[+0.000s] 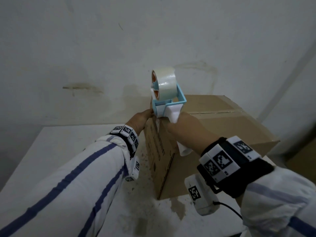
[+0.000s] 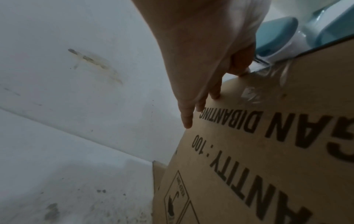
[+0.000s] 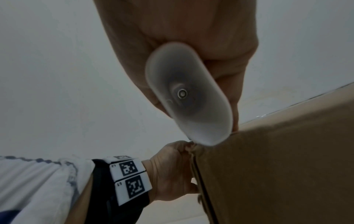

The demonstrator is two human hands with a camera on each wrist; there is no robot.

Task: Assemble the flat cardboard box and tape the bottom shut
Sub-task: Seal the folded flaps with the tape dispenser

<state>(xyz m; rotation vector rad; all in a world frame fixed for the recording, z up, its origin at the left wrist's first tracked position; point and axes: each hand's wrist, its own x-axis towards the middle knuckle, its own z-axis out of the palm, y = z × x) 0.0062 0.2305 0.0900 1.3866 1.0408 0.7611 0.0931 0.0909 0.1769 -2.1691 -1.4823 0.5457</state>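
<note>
The dispenser (image 1: 168, 98) is gripped by its handle in the right hand (image 1: 186, 127) at the box (image 1: 213, 127) edge, against which the straight-fingered left hand (image 1: 140, 119) is pressed.

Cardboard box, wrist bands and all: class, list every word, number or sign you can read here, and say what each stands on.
"DIBANTING" on the cardboard box side, upside down in the left wrist view; the word before it is cut off.
"QUANTITY : 100" below it, partly cut off.
Handling pictograms on the box: their wording is too small.
"L1" and "L2" on the left wrist band tags.
</note>
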